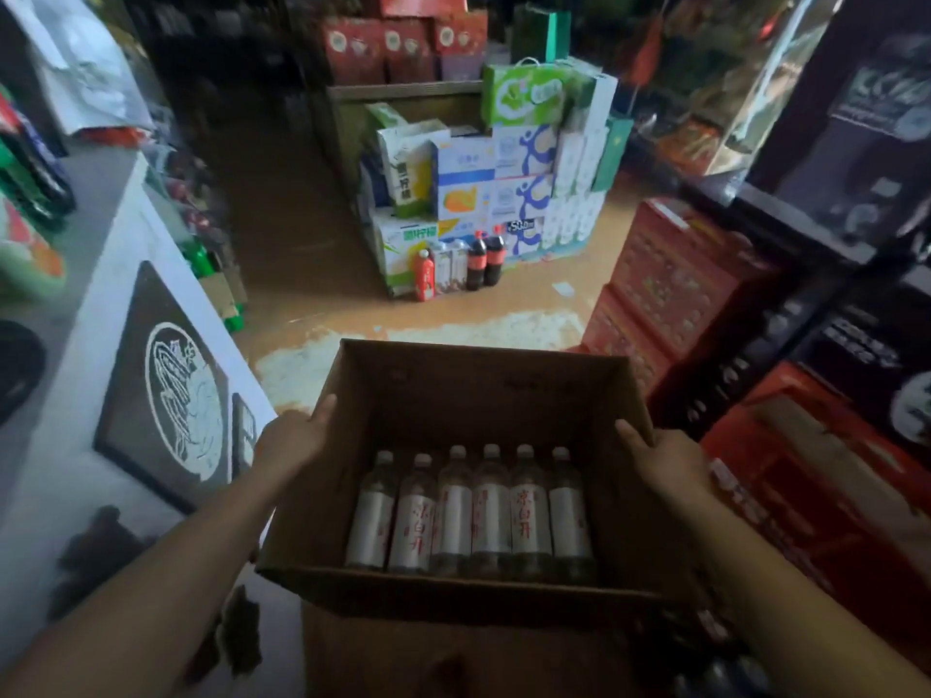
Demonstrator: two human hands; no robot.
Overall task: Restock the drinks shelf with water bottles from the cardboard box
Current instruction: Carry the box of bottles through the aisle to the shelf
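An open brown cardboard box [483, 390] is held up in front of me over the shop floor. Inside it, several clear water bottles [473, 511] with white labels and red characters lie side by side against the near wall, caps pointing away. My left hand [292, 440] grips the box's left wall, thumb over the rim. My right hand [665, 458] grips the right wall the same way. A drinks shelf with dark and green bottles [30, 168] shows at the far left edge.
A white counter with a dark round-logo panel [176, 395] stands close on the left. Red crates [675, 299] and dark cartons are stacked on the right. Ahead, a pile of boxed goods [483, 193] has several bottles [458, 267] standing on the brown floor.
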